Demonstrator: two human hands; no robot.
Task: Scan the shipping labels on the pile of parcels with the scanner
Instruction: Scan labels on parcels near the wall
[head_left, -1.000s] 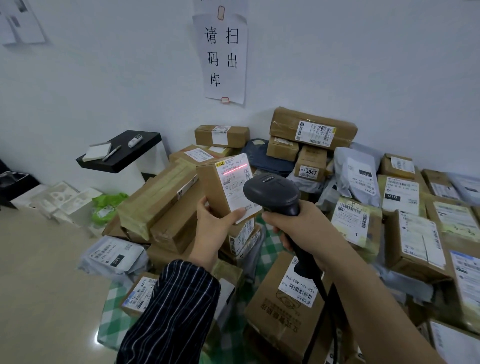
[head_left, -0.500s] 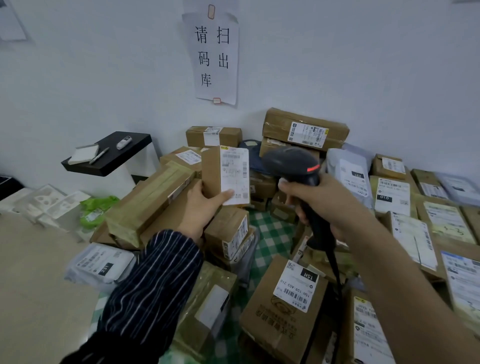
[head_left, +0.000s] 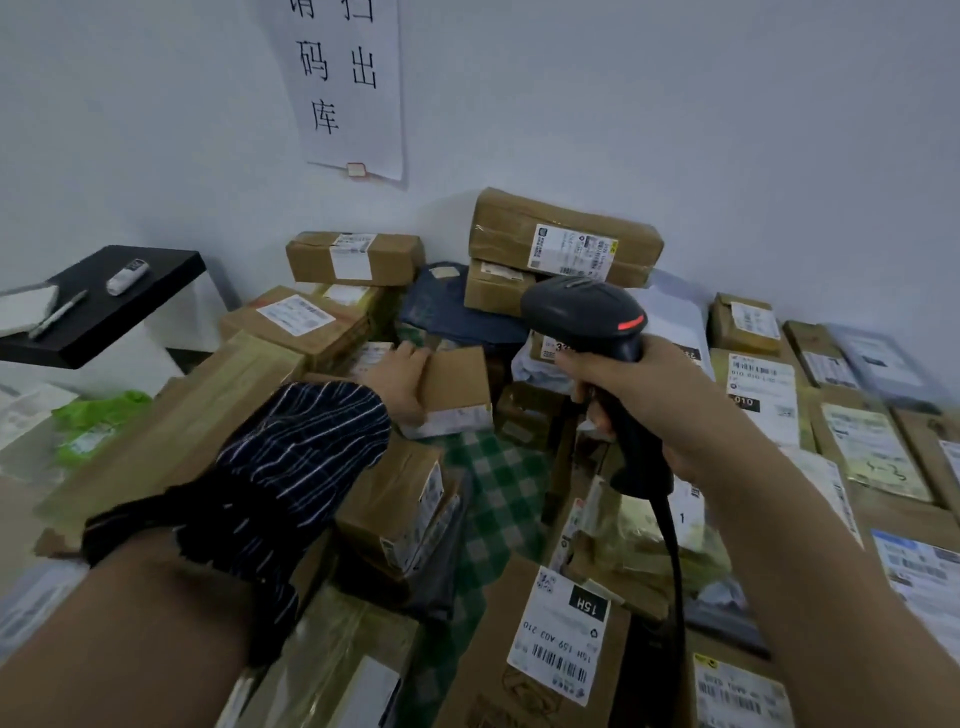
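Note:
A pile of taped cardboard parcels (head_left: 563, 244) and grey mailer bags with white shipping labels fills the corner against the wall. My left hand (head_left: 402, 382), in a striped sleeve, grips a small brown box (head_left: 457, 384) that now lies flat over the pile's centre, its label edge facing me. My right hand (head_left: 631, 392) grips the handle of the black barcode scanner (head_left: 584, 312), held upright just right of that box; a red light glows on its head and its cable hangs down.
A black shelf (head_left: 135, 296) with a notepad, a pen and a small remote stands at left. A paper sign (head_left: 348, 88) hangs on the wall. A green checked cloth (head_left: 498, 478) shows between parcels. A large labelled box (head_left: 561, 639) lies near me.
The small box was upright with its label under the scanner's red line; my left hand has tipped it flat and moved it down and forward onto the pile. The scanner rose and turned away.

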